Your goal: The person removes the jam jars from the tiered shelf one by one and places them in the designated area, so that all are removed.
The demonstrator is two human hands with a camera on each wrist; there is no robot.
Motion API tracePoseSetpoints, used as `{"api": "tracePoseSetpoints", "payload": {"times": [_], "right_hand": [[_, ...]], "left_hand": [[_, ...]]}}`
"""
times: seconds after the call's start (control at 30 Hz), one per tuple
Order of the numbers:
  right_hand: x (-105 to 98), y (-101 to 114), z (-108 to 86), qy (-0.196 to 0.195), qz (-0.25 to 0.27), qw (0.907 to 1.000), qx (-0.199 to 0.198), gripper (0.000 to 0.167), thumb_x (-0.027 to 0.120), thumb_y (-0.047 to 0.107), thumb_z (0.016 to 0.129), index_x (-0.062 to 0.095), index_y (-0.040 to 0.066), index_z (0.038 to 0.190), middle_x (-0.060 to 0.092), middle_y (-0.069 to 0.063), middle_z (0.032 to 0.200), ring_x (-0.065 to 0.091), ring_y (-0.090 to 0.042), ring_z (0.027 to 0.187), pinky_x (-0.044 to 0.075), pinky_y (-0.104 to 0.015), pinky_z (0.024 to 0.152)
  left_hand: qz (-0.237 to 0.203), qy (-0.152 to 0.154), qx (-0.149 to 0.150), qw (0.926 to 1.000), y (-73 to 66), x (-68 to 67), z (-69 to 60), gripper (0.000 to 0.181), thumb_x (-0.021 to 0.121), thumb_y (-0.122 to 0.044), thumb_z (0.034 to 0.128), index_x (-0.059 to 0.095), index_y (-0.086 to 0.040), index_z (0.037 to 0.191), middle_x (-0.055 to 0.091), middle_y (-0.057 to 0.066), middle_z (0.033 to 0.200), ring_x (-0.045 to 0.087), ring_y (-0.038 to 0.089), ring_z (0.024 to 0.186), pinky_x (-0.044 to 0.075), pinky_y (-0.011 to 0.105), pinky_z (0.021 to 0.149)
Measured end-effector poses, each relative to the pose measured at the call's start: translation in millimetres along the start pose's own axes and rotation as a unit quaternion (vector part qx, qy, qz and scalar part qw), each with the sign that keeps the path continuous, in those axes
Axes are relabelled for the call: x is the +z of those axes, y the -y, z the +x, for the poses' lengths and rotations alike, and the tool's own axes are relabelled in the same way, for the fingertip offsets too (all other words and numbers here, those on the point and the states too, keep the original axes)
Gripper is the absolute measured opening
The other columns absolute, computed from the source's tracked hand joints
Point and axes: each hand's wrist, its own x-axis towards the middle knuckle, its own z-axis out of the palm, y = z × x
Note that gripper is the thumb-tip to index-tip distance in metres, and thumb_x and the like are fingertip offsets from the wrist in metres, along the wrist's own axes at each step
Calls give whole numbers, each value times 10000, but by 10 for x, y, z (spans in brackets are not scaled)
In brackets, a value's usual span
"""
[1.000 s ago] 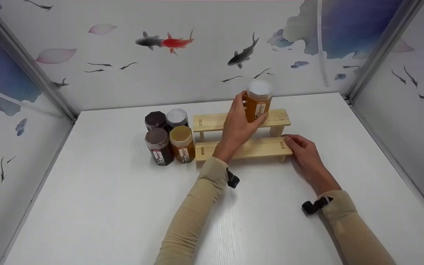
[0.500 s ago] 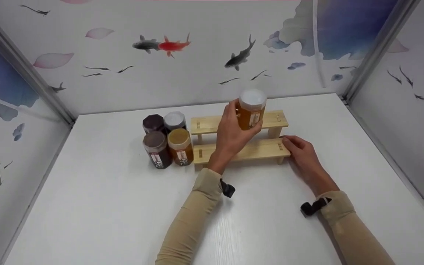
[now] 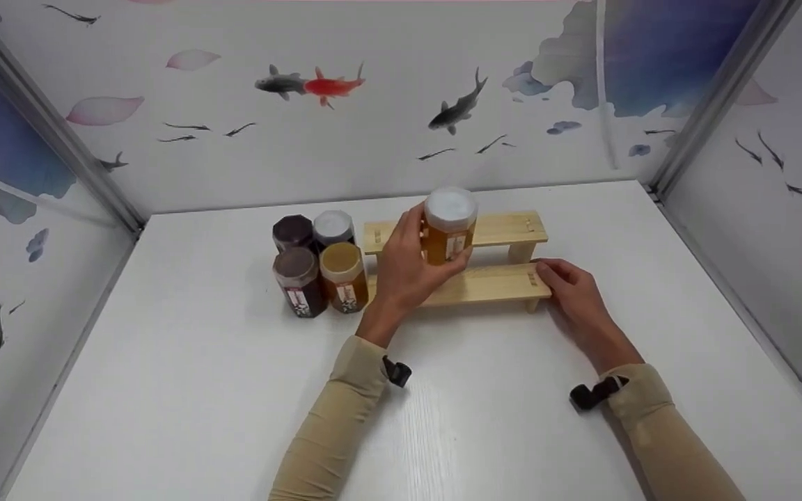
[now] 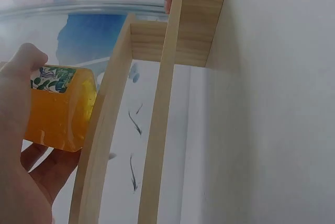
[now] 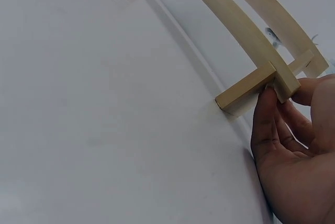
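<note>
My left hand (image 3: 404,268) grips a honey jar (image 3: 448,226) with a white lid and amber contents, held upright above the two-tier wooden rack (image 3: 484,284). In the left wrist view the jar (image 4: 63,109) shows a patterned label, with the thumb on one side and fingers on the other. My right hand (image 3: 575,296) pinches the right end of the rack's lower shelf. The right wrist view shows thumb and fingers on either side of that shelf end (image 5: 285,80). Beneath the jar, parts of both shelves are hidden by the left hand.
Left of the rack several jars stand grouped on the white table (image 3: 192,362): an amber jar (image 3: 344,278), a dark jar (image 3: 299,282), another dark-lidded jar (image 3: 294,232) and a white-lidded jar (image 3: 335,228). Printed wall panels (image 3: 401,139) enclose the back and sides.
My left hand has carried the honey jar leftward and toward me, from over the rack's right part to nearer its middle. The right hand keeps its place on the shelf end.
</note>
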Motion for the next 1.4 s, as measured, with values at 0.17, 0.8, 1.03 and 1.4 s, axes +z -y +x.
{"api": "tracePoseSetpoints", "payload": {"times": [0.17,0.8,1.03,1.4], "right_hand": [[-6,2,8,-24,-92,9999,103,616,688,510,1041,596,82,1475,599,-20,1435,623,-115,1268,568,-168,1011],[4,-6,-2,23,47,10000,32,624,701,484,1039,591,60,1484,613,-3,1424,643,-75,1245,570,-166,1003],[-8,2,2,35,24,10000,75,628,707,495,1031,594,72,1482,608,2,1428,633,-83,1248,567,-161,1005],[-14,-5,-4,29,42,9999,111,637,710,505,1026,588,86,1491,608,10,1421,635,-81,1231,567,-157,1004]], "left_hand": [[126,-121,-6,9998,111,-184,-56,877,883,-489,865,493,-100,1548,626,57,1444,653,199,1304,597,359,1071],[393,-1071,434,9925,460,-1090,-135,833,896,-363,869,501,-19,1516,631,141,1407,643,240,1279,613,408,1035],[399,-1341,157,9900,642,-1518,-187,834,901,-333,887,490,-30,1546,611,143,1439,618,245,1341,594,468,1090],[465,-1842,-471,9807,1060,-1964,-385,855,941,-339,846,516,-27,1520,622,113,1449,631,242,1313,578,490,1054]]}}
